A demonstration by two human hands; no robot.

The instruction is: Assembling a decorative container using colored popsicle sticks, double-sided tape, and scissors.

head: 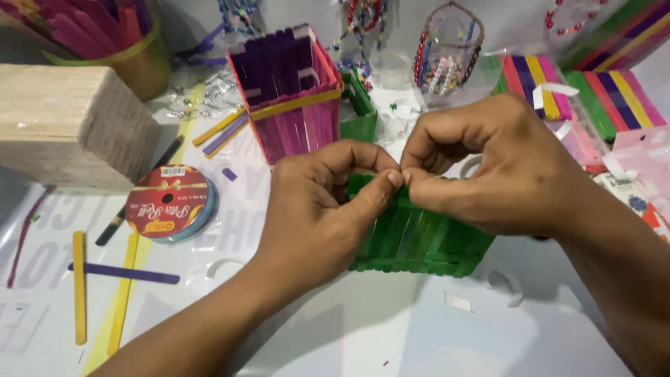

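White tabletop (363, 342) carries craft clutter. At far left we note a block of plain wooden sticks (66, 126), then loose yellow sticks (79, 286) and a purple stick (125, 274) lying flat, and a red ribbon spool (169, 202) beside them. Behind centre stands a pink-and-purple stick box (289, 94), upright. Our left hand (314, 216) and right hand (488, 167) meet at centre over a green stick panel (419, 241) that rests on the tabletop. Each grip is pinched together, thumb tips touching at the panel's upper edge; possibly on something small, too hidden to tell. At far right lie bundles of coloured sticks (607, 98).
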